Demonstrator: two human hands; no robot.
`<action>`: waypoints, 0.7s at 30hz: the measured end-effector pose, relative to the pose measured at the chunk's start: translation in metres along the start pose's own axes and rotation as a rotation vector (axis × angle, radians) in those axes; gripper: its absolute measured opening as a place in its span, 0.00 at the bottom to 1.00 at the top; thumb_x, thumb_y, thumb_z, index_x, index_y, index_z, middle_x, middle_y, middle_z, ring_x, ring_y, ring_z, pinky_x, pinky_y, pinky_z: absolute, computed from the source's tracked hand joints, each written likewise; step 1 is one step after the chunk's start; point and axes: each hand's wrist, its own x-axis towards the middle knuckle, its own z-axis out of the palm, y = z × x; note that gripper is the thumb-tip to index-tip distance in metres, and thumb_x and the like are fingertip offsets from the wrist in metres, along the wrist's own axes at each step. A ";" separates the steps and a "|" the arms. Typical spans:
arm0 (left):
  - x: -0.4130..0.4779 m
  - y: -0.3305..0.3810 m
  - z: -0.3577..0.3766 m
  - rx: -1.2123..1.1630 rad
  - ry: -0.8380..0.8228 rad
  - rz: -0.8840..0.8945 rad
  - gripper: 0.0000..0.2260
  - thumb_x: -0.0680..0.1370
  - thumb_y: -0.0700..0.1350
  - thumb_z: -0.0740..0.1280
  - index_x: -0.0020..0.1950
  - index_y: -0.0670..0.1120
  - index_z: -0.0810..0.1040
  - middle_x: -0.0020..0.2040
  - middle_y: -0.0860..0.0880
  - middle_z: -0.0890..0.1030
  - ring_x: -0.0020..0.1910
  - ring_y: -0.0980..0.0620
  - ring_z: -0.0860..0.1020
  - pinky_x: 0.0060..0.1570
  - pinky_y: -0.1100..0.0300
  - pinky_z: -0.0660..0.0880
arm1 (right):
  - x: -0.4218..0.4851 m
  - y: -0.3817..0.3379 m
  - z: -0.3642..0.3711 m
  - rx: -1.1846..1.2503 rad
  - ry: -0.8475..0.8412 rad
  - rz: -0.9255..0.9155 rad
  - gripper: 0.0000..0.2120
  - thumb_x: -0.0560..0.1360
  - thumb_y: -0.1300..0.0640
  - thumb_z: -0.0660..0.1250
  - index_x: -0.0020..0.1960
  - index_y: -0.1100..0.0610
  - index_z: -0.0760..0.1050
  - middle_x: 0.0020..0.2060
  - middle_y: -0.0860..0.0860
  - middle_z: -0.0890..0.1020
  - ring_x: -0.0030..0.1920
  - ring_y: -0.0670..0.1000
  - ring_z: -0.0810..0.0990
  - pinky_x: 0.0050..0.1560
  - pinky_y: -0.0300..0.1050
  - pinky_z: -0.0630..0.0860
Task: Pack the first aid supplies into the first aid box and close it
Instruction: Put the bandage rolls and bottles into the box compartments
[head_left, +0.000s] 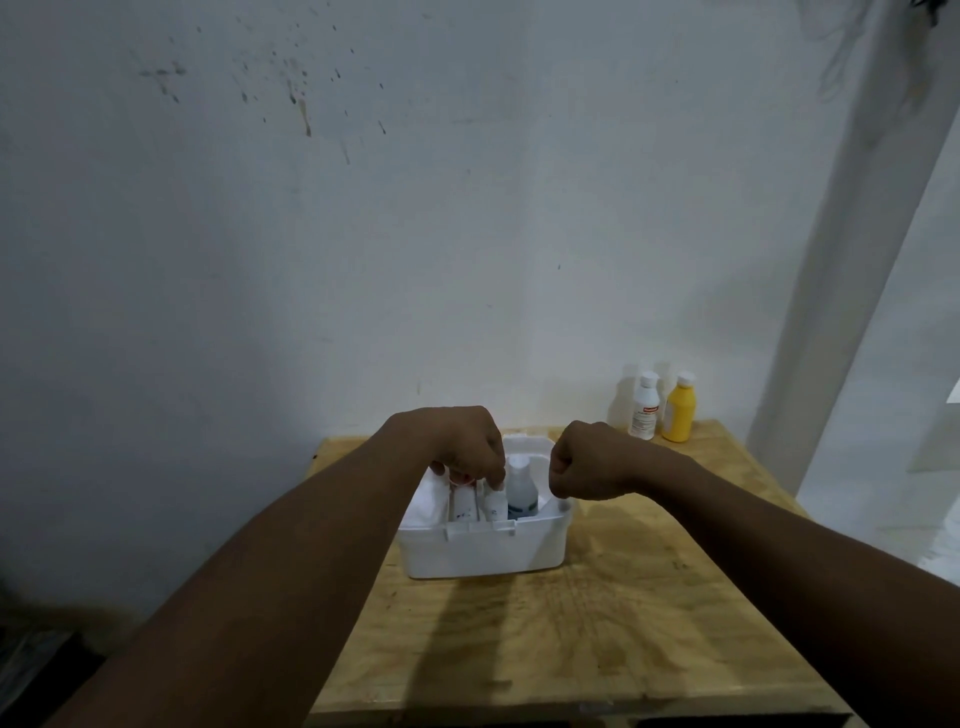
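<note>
I have the first aid box (485, 553) square in front of me near the middle of the tabletop (597, 639), its latch edge toward me, so both arms can reach into it from either side. It is a white plastic tub, open at the top, already crowded with white things standing upright. My left hand (462, 441) is down over its left half, fingers (496, 475) pinched around the top of a small white bottle (493, 506), which I judge I am easing into the gap beside another small bottle (462, 506); holding it by the cap keeps it upright. Just right of these stands a taller bottle with a blue label (521, 491), and soft white material (428, 501) fills the left end. My right hand (587, 462) hovers over the box's right rim, curled into a loose fist; I cannot tell whether anything is in it. Behind the bottles the white lid (527, 446) seems to lean back, open. Farther off, at the tabletop's far right corner by the wall, a white bottle with a red label (644, 408) and a yellow bottle (679, 413) wait side by side, not yet packed.
</note>
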 end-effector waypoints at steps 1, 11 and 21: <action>0.000 -0.001 0.001 0.001 -0.003 -0.003 0.16 0.74 0.49 0.75 0.60 0.48 0.83 0.42 0.51 0.83 0.39 0.53 0.80 0.42 0.58 0.78 | -0.001 -0.001 0.000 -0.023 -0.008 0.001 0.10 0.70 0.58 0.69 0.43 0.66 0.81 0.42 0.61 0.84 0.38 0.53 0.78 0.40 0.47 0.76; -0.002 -0.012 0.003 0.023 -0.014 -0.007 0.14 0.72 0.50 0.77 0.56 0.48 0.85 0.43 0.50 0.84 0.37 0.53 0.81 0.35 0.60 0.76 | -0.006 -0.022 0.006 0.023 -0.050 -0.176 0.08 0.73 0.59 0.70 0.50 0.58 0.85 0.46 0.51 0.87 0.46 0.49 0.83 0.50 0.44 0.79; 0.000 -0.015 0.005 0.017 -0.011 -0.004 0.14 0.72 0.51 0.77 0.54 0.48 0.85 0.37 0.53 0.83 0.36 0.53 0.81 0.35 0.60 0.75 | -0.002 -0.017 0.019 0.152 0.056 -0.204 0.05 0.70 0.63 0.73 0.46 0.56 0.84 0.40 0.46 0.84 0.42 0.45 0.82 0.44 0.36 0.77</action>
